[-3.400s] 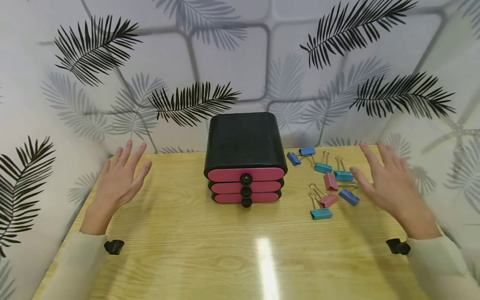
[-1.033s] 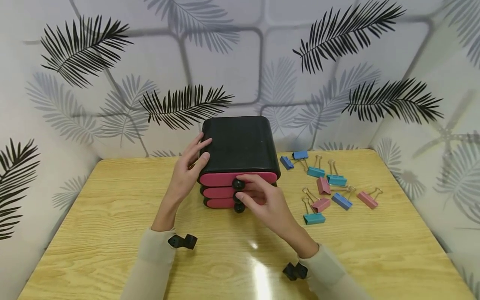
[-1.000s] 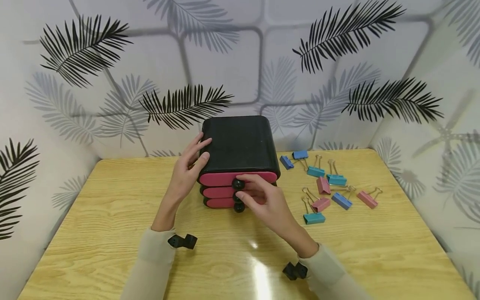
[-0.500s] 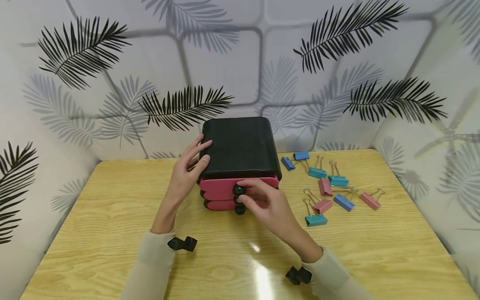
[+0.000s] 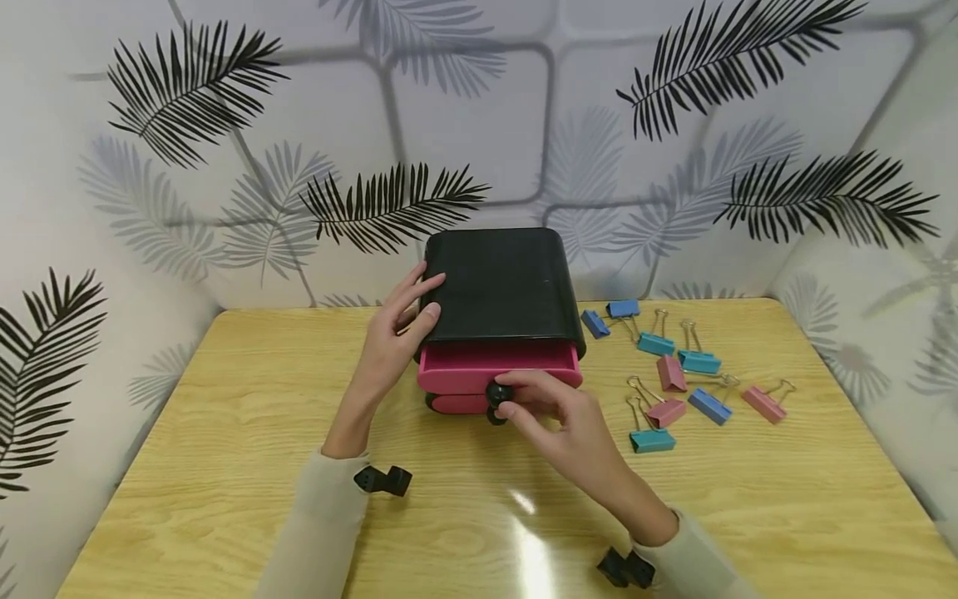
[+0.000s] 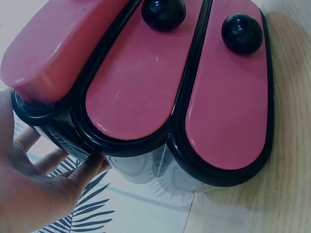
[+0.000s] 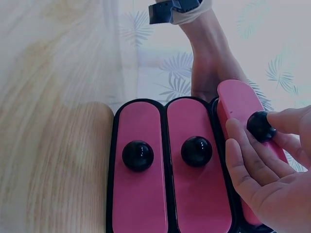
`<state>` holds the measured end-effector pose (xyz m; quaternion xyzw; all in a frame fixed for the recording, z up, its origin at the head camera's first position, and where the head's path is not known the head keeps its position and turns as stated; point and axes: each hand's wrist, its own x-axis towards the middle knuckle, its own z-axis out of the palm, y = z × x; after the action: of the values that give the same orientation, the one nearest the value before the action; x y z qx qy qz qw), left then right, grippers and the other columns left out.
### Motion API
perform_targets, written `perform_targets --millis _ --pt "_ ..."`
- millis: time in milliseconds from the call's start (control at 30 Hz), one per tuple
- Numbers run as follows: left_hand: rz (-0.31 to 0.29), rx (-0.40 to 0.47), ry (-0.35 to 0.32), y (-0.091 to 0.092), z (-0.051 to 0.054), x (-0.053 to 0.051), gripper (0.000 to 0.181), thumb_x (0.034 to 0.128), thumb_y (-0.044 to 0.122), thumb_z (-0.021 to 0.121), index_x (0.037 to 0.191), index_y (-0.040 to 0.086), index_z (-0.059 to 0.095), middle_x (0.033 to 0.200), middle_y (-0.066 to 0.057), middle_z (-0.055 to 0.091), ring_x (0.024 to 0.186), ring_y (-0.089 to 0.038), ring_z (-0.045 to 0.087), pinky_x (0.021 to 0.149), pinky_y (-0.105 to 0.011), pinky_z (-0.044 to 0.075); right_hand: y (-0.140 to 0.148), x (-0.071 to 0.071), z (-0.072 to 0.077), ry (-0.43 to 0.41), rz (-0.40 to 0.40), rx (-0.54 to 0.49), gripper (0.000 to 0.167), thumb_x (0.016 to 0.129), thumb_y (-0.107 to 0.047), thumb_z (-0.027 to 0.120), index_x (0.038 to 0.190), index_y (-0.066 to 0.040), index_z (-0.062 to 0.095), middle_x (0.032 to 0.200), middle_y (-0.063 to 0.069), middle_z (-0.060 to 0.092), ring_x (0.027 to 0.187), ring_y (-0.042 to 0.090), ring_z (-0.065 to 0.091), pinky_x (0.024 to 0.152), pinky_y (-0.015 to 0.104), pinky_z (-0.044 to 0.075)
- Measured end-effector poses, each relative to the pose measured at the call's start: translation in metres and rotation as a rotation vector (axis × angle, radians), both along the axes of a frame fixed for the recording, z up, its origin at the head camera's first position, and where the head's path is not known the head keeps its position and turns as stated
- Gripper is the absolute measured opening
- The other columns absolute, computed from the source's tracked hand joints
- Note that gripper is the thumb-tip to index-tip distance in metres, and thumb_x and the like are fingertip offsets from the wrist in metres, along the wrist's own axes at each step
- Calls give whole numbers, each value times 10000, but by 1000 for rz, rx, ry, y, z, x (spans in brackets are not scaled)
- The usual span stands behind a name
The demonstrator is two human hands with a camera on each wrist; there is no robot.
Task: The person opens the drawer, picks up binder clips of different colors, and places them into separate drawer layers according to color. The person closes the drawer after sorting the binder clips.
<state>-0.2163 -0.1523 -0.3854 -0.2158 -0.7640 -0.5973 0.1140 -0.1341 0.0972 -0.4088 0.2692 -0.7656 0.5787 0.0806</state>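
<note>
A small black chest of drawers (image 5: 497, 283) with pink drawer fronts and round black knobs stands near the back of the table. Its top drawer (image 5: 460, 382) is pulled partway out, and the visible inside is bare pink. My right hand (image 5: 572, 424) pinches the top drawer's knob (image 7: 260, 126) between thumb and fingers. Against the chest's left side and top edge rests my left hand (image 5: 389, 337), fingers mostly straight. The middle drawer (image 7: 199, 194) and bottom drawer (image 7: 140, 199) are closed in the right wrist view.
Several binder clips lie right of the chest, among them a teal clip (image 5: 653, 441), a blue clip (image 5: 710, 406) and a pink clip (image 5: 764, 404). A leaf-patterned backdrop (image 5: 486, 125) rises behind the wooden table (image 5: 247, 466).
Both hands came from the sides to the chest. Over the last second my right hand has drawn the top drawer toward me; my left hand has stayed on the chest's left side.
</note>
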Motion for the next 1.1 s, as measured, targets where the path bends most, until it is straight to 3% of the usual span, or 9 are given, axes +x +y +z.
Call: perform_targets --millis 133,233,533,800,1100 --pt "-10 7 0 5 13 8 424 1026 33 545 1439 -61 550 1639 -209 309 1510 -338 306 1126 -513 388 2 6 1 0 2 -1 304 959 -102 725 1255 -171 711 1041 -20 766 921 149 738 819 327 596" --pt "-11 10 4 6 16 9 425 1018 24 546 1430 -82 546 1633 -223 314 1512 -346 300 1131 -576 361 3 10 2 4 -1 5 299 956 -114 731 1245 -192 714 1039 -44 766 920 140 739 815 328 597" --pt "-6 3 1 5 16 8 418 1032 54 548 1438 -46 561 1635 -210 317 1510 -342 306 1132 -567 368 5 23 2 26 33 1 308 949 -76 732 1241 -175 715 1042 -37 769 916 140 745 799 326 601" --pt "-6 -21 -41 -3 13 11 430 1034 60 536 1454 -31 550 1650 -194 296 1527 -335 268 1137 -581 353 5 39 0 40 61 12 321 942 -40 730 1244 -148 712 1038 -12 770 899 132 744 777 332 606" --pt "-19 -3 -10 1 14 8 428 1033 47 541 1453 -40 547 1647 -205 295 1528 -338 263 1131 -582 361 9 50 -2 64 80 7 344 922 0 739 1239 -130 714 1057 12 770 891 139 751 757 327 609"
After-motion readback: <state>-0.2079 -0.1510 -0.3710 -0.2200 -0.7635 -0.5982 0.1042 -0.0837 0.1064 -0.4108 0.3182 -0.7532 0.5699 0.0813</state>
